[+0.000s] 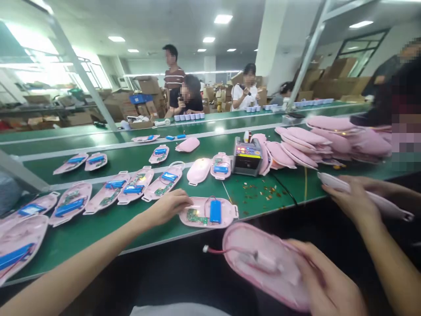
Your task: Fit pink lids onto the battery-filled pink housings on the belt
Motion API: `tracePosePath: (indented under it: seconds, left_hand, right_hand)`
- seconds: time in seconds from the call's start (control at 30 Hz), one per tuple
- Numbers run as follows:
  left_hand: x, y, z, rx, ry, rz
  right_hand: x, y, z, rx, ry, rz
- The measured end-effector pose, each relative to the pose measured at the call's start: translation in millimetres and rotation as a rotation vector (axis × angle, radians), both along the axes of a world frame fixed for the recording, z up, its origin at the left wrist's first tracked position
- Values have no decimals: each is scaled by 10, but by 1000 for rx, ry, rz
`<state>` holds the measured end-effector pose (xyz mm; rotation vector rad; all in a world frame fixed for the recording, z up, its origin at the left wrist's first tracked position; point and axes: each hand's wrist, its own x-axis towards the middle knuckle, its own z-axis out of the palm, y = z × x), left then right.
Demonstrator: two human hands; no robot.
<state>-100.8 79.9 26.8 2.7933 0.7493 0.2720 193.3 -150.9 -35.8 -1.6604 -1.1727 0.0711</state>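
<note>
At the bench's front edge, my left hand (pixel 176 202) has its fingers closed on the left end of a pink shell (pixel 197 204) that holds a green circuit board and a blue battery (pixel 215 211). Nearer to me, my right hand (pixel 324 276) grips another pink shell (pixel 263 263), tilted with its inner side showing. A red wire with a white connector (pixel 206 249) sticks out from its left end.
Pink shells with blue batteries (pixel 70 207) line the green bench (pixel 158 237) at left. A black device (pixel 247 158) stands near piled pink shells (pixel 302 145). At right, another person's hands hold a shell (pixel 368 197). People are across the bench.
</note>
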Motion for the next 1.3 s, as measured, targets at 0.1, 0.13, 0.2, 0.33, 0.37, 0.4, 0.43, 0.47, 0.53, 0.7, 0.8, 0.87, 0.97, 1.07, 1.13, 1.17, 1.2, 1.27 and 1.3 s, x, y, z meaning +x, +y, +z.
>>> tracePosePath:
  seconds: [0.1, 0.13, 0.2, 0.33, 0.37, 0.4, 0.43, 0.47, 0.53, 0.7, 0.8, 0.87, 0.97, 1.07, 1.13, 1.17, 1.2, 1.27, 1.3]
  left_hand:
    - [-123, 111, 74, 183, 96, -88]
    - [-185, 149, 105, 253, 142, -112]
    - [-310, 228, 174, 330, 224, -152]
    - [-438, 323, 315, 164, 164, -133]
    - [-427, 320, 339, 54, 81, -95]
    - [-399, 305, 353, -75, -27, -33]
    - [-356, 282, 354, -216, -146, 38]
    - [-304, 253, 341, -359, -263, 114]
    - [-189, 195, 275, -602, -469, 268]
    - [-20, 121, 11, -859, -837, 538]
    - [15, 101, -115, -666, -969, 593]
    - [48, 86, -171, -442, -988, 570]
    - [103, 71, -227, -359, -992, 472]
    - [122, 79, -264, -629, -1038, 502]
    - [106, 96, -284, -823, -1042, 540]
    - [93, 103, -293, -888, -1026, 543]
    - [81, 109, -301, -919, -1000, 536]
    - [67, 108, -318, -904, -959, 529]
    - [67, 101, -327, -886, -956, 525]
  right_hand:
    - [-187, 714, 142, -91, -36, 189]
    - [-257, 932, 160, -116, -42, 236]
    - [-378, 1284, 168, -155, -52, 286]
    - [-477, 1635, 184, -196, -104, 362]
    - [-478, 1675, 207, -188, -130, 396]
    - [-476, 1705, 239, -171, -158, 424]
    - [-475, 1729, 278, -150, -185, 446]
    - [-478, 1749, 322, -125, -214, 464]
    - [-498, 1779, 406, -75, -267, 476]
    - [-594, 1799, 506, -29, -342, 458]
    - [-650, 1785, 506, -42, -329, 445]
    - [-676, 1780, 507, -48, -323, 456]
    - [-682, 1800, 507, -10, -296, 452]
    - [-645, 1854, 489, 16, -276, 436]
    - [-620, 1902, 474, 8, -281, 437]
    - [-617, 1929, 470, -4, -292, 435]
    - [-629, 1959, 472, -22, -321, 433]
    - [-702, 2027, 493, -57, -412, 449]
    - [-765, 2068, 512, -71, -458, 472]
